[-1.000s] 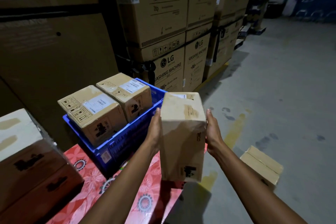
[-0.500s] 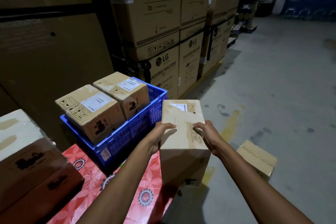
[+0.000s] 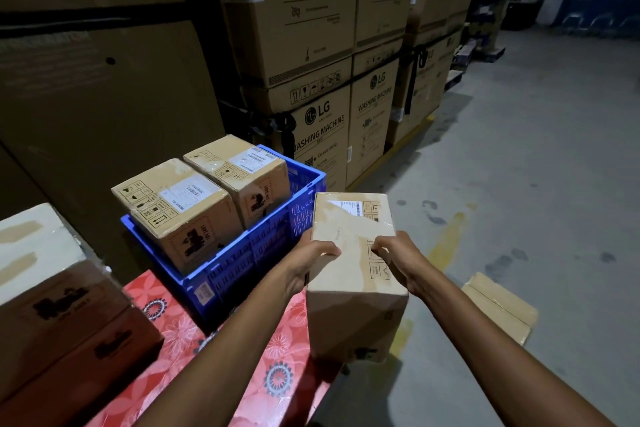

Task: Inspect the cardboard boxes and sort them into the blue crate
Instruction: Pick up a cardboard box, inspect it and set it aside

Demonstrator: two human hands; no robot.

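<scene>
The left hand (image 3: pixel 310 262) and right hand (image 3: pixel 398 255) grip the labelled cardboard box (image 3: pixel 349 218) with curled fingers, label up beside the blue crate (image 3: pixel 263 246), seemingly for loading.

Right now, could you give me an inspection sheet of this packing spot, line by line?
Surface: table under a red flowered cloth; it carries the crate.
Job's things: blue slatted plastic crate holding the near labelled brown cardboard box and the far labelled brown cardboard box; a taped brown cardboard box is held beside the crate, outside it.
Clutter: stacked dark-printed cartons at the table's left; small cardboard box on the floor.
Hands: left hand and right hand both grip the taped box, fingers curled over its top.
Cables: nothing seen.
Surroundings: tall LG washing-machine cartons, grey concrete floor.
</scene>
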